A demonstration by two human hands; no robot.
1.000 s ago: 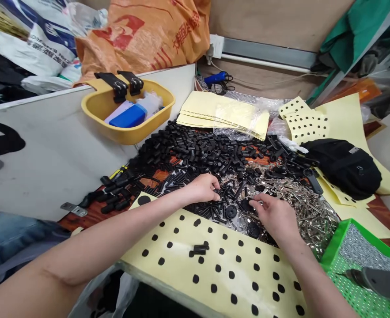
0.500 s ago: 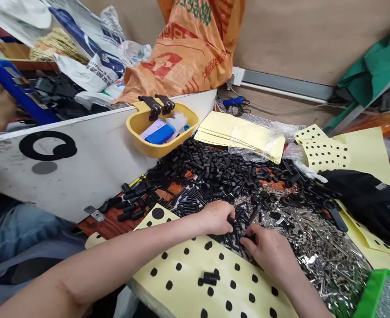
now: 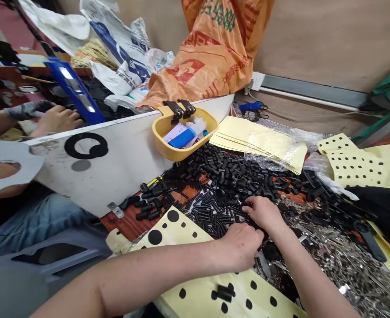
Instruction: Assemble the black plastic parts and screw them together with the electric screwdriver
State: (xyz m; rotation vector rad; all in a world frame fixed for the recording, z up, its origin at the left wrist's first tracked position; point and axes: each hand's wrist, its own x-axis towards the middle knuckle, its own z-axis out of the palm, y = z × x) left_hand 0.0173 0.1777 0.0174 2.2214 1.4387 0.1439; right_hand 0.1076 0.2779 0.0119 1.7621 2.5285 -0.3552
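My left hand (image 3: 243, 246) is closed, knuckles up, over the near edge of the heap of small parts; whatever its fingers hold is hidden beneath it. Farther forward, my right hand (image 3: 263, 213) has its thumb and fingers drawn together at the black plastic parts (image 3: 228, 170), and I cannot make out what is between them. Black springs (image 3: 211, 210) lie just left of my hands. On the yellow sheet with black dots (image 3: 168, 274) in front of me rests a short black cylindrical piece (image 3: 225, 292).
Shiny metal parts (image 3: 334, 265) spread to the right. A yellow basket (image 3: 171, 152) clips onto the white partition (image 3: 131, 154). Plain yellow sheets (image 3: 234, 134) lie at the back, a black cloth item (image 3: 376, 207) at right. Beyond the partition are a co-worker's hands (image 3: 57, 119).
My right hand has moved forward, deeper into the black parts. My left hand has come nearer to me. The view has turned left, bringing a co-worker's hands into sight.
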